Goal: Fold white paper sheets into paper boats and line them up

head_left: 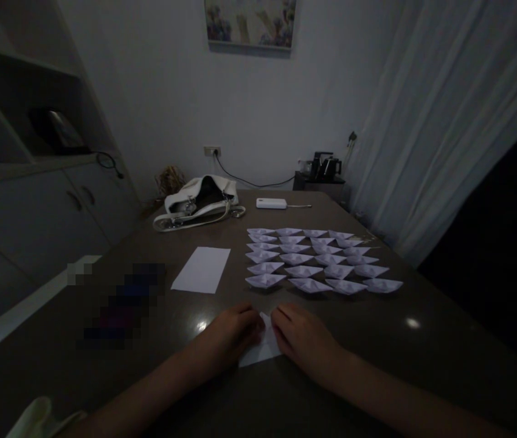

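Between my hands, near the front of the table, lies a partly folded sheet of white paper (pixel 262 353) with a pointed top. My left hand (pixel 238 328) grips its left side, fingers curled in. On the opposite side my right hand (pixel 301 334) holds the paper, its fingers bent too; the fingertips of both hands are largely hidden. Just beyond them stand several rows of white paper boats (pixel 308 285). To the left of the boats a flat stack or sheet of white paper (pixel 202 269) rests on the table.
A white handbag (pixel 201 204) sits at the table's far left, with a white power bank (pixel 271 204) and short cable to its right. A blurred-out dark patch (pixel 124 307) covers something on the left. Behind, a kettle (pixel 329 167) stands on a small cabinet.
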Demonstrator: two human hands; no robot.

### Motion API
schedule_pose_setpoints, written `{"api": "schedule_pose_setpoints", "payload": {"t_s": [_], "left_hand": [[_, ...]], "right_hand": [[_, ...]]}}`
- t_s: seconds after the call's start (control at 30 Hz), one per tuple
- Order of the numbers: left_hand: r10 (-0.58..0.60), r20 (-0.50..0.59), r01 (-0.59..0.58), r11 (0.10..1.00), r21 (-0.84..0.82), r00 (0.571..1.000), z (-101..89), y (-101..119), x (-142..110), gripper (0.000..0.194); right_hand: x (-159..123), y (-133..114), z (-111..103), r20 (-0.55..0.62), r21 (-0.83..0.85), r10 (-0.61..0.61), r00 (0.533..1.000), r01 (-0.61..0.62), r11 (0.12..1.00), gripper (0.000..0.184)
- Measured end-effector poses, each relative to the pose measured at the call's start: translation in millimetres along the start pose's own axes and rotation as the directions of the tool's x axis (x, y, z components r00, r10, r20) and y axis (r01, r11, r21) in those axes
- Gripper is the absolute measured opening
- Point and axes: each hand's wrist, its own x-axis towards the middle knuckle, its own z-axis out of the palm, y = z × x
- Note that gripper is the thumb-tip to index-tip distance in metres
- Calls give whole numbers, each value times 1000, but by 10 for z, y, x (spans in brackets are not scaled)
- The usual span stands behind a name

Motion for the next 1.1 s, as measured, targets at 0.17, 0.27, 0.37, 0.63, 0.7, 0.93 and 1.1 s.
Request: {"api": "schedule_pose_setpoints", "payload": {"t_s": [0.17,0.27,0.37,0.63,0.7,0.93,1.1], "left_hand": [[-6,15,6,1000,-17,1000,-26,40,-1,22],[-67,-8,67,997,42,998,-45,42,-18,23],[-85,-36,88,992,92,996,-42,25,-54,22],[-82,-125,96,989,113,989,88,21,-47,27],[-87,-129,97,993,71,988,117,-4,-25,27],[-102,-119,77,977,-201,988,75,-16,-20,25],[153,-80,-152,988,22,985,-4,66,-61,25]], "right_hand": [[-53,98,-61,17,164,117,993,-118,979,10],[-98,189,-100,36,245,195,980,-198,949,14],[-129,269,-129,50,309,222,974,-226,924,14],[-122,156,-114,9,418,94,996,-89,904,25],[-107,99,-83,9,413,89,996,-85,907,26],[-29,77,-18,40,477,131,991,-134,869,28],[-77,66,-49,-182,172,-209,961,241,955,11]]}}
